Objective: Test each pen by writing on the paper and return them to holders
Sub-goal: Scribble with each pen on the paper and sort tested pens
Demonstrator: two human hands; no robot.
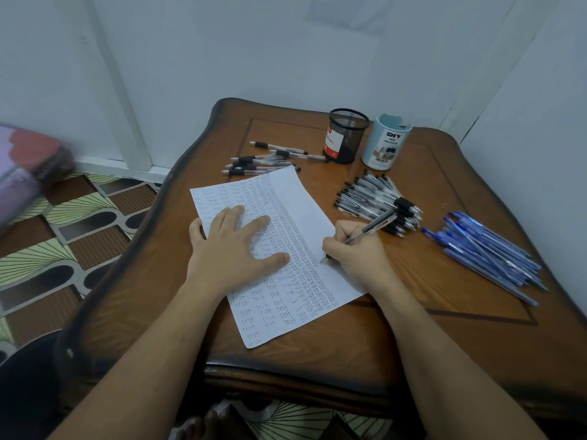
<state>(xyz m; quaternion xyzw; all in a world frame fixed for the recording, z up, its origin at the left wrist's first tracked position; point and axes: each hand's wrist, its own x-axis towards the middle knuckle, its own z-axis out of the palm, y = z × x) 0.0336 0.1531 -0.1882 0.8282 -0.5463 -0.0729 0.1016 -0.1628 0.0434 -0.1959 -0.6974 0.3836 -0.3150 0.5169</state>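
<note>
Our right hand (355, 252) pinched a clear black-tipped pen (365, 231), nib on the crowded white paper sheet (313, 204); left hand (233, 249) lay splayed flat, holding nothing. Little blank space beyond our fingertips, so marks could overlap.

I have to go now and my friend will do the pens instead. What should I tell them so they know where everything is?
Left hand: flat on the white sheet of paper, holding it down.
Right hand: gripping a black-and-clear pen, tip on the paper's right side, writing.
The paper is mostly filled with rows of "test".
On the brown wooden table: a few black-grip pens left of the holders, a pile of black pens and a pile of blue pens to the right.
The black mesh pen holder and pale blue desk organizer show no pens.
Left to do: finish testing, then put all pens into the holders.
</note>
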